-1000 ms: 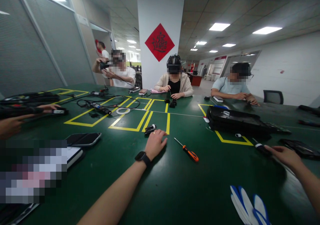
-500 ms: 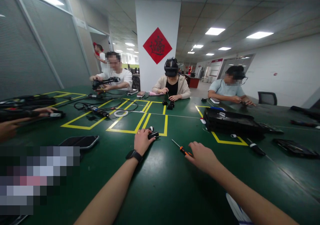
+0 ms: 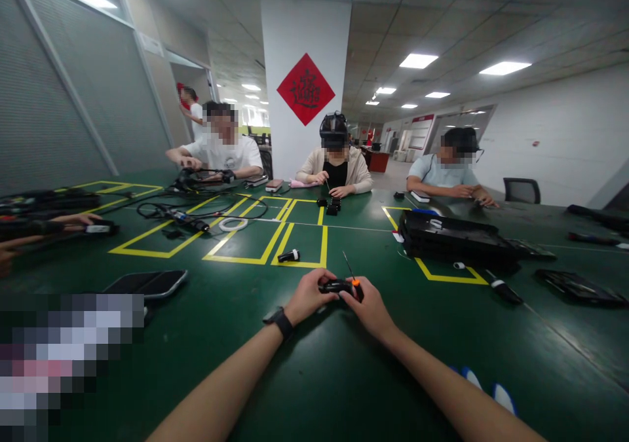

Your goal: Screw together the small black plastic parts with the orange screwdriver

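My left hand (image 3: 311,296), with a dark band on its wrist, is closed on a small black cylindrical part (image 3: 335,286) just above the green table (image 3: 304,389). Close beside it, my right hand (image 3: 371,308) grips a screwdriver (image 3: 357,286) with an orange and black handle, its thin shaft pointing up and away. The right fingers also seem to reach the black part; whether they hold it I cannot tell. Another black cylinder with a white ring (image 3: 289,256) lies inside a yellow tape outline (image 3: 324,245) beyond my left hand.
Left lie a dark flat case (image 3: 147,283), a white cable coil (image 3: 233,224) and black cables. A black tray (image 3: 452,232) and a black-and-white cylinder (image 3: 505,291) sit at right. Several people work around the table; one wears a headset (image 3: 334,131).
My left hand has lifted a black part off the table and moved right, leaving the white-ringed one behind. My right hand has picked up the screwdriver and moved left beside it.
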`<state>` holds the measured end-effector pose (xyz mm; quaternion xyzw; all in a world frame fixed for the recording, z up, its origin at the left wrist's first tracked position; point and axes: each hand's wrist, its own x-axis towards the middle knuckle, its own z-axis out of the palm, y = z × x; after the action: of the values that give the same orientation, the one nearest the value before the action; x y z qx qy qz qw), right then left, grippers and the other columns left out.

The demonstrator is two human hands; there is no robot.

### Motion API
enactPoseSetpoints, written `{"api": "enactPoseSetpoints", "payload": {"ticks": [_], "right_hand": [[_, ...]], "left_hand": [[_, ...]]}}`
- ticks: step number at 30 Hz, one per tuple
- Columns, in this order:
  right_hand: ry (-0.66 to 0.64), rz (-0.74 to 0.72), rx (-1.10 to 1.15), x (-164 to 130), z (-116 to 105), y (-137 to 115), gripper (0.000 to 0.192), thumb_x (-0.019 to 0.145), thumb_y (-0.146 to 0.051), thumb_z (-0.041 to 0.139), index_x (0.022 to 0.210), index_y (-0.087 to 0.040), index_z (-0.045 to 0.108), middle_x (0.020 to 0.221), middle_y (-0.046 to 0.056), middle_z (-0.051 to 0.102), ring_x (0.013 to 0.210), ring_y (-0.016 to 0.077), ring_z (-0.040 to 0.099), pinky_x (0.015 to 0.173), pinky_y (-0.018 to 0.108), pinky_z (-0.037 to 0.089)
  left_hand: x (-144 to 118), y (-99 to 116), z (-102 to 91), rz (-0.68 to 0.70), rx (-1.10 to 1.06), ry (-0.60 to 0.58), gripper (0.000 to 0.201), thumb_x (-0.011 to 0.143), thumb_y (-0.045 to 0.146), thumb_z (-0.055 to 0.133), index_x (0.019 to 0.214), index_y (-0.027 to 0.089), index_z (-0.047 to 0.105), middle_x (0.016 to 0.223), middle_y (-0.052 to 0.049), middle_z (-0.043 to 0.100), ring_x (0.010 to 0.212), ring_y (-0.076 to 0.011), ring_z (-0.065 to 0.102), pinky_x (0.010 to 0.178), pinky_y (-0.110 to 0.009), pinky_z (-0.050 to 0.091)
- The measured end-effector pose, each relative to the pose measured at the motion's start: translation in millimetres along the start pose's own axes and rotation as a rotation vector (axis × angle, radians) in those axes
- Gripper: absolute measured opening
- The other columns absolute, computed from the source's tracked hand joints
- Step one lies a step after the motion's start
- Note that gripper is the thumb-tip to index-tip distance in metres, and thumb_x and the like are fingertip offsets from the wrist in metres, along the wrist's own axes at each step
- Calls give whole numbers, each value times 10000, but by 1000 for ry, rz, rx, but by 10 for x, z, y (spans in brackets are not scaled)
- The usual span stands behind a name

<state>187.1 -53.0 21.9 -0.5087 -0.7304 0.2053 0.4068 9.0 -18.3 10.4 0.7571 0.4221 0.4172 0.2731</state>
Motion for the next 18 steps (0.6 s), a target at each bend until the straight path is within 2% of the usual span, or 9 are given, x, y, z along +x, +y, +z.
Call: {"api": "enactPoseSetpoints", "payload": {"ticks": [4, 8, 11, 13, 16, 18], "right_hand": [[-83, 58, 140, 10, -24, 54, 278, 720, -424, 577, 677, -180, 451, 720, 0, 551, 653, 145, 507, 643, 285, 421], [-84, 134, 462, 10, -4, 123, 380, 679, -415, 628, 597, -188, 334, 877, 30, 584, 643, 139, 568, 656, 306, 467], [-69, 253, 700, -5, 61, 113, 422, 640, -442, 658, 611, -202, 313, 768, 12, 581, 642, 166, 606, 652, 331, 500], [-58, 311, 789, -22, 101, 77, 448, 608, -462, 678, 611, -206, 310, 671, -10, 556, 649, 182, 618, 660, 344, 508], [-64, 316, 805, -60, 126, 13, 450, 604, -481, 675, 604, -203, 321, 635, -19, 544, 621, 171, 610, 648, 339, 504], [-60, 257, 682, -91, 125, -19, 430, 600, -461, 683, 588, -198, 343, 613, -27, 533, 587, 147, 576, 612, 305, 484]], "left_hand": [[16, 60, 23, -16, -192, -47, 365, 595, 199, 696, 939, 146, 588, 890, -49, 629, 802, -155, 583, 738, -283, 450], [9, 186, 50, -78, -390, -87, 442, 621, 185, 677, 1045, 161, 557, 1036, -80, 612, 885, -171, 586, 769, -305, 467], [-22, 287, 91, -151, -601, -122, 507, 692, 184, 617, 1177, 198, 470, 1174, -96, 550, 956, -178, 572, 805, -323, 467], [-50, 332, 121, -186, -725, -129, 465, 753, 213, 555, 1203, 211, 441, 1201, -98, 535, 1009, -184, 552, 845, -334, 450], [-84, 357, 182, -228, -823, -120, 344, 814, 299, 468, 1143, 198, 470, 1160, -96, 560, 995, -184, 558, 844, -338, 448], [-97, 358, 239, -249, -832, -87, 287, 818, 337, 449, 1048, 175, 504, 1083, -85, 594, 937, -173, 577, 830, -328, 453]]}}
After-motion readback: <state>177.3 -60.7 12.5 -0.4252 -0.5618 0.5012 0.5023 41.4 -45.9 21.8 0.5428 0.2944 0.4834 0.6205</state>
